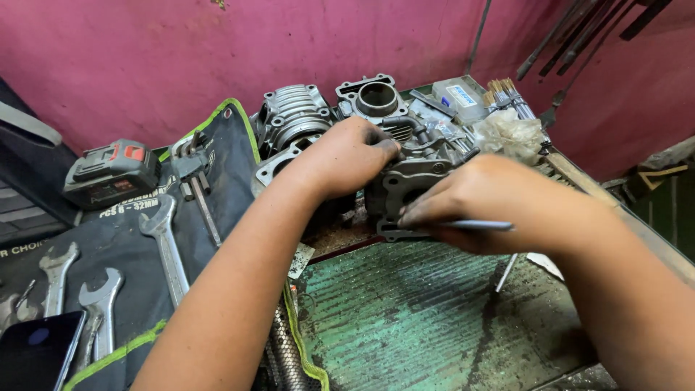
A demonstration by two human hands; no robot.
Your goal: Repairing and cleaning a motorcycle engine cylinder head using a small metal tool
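One thin tool, seemingly level, crosswise

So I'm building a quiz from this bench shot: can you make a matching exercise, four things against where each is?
Things:
1. left hand
2. right hand
3. wrenches
4. battery pack

Places:
A. on the dark tool roll
B. far left, beside the tool roll
C. on top of the engine cylinder
D. holding a thin metal tool

Pairs: 1-C, 2-D, 3-A, 4-B

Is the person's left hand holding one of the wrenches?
No, the left hand rests on the metal engine part; the wrenches lie untouched on the cloth.
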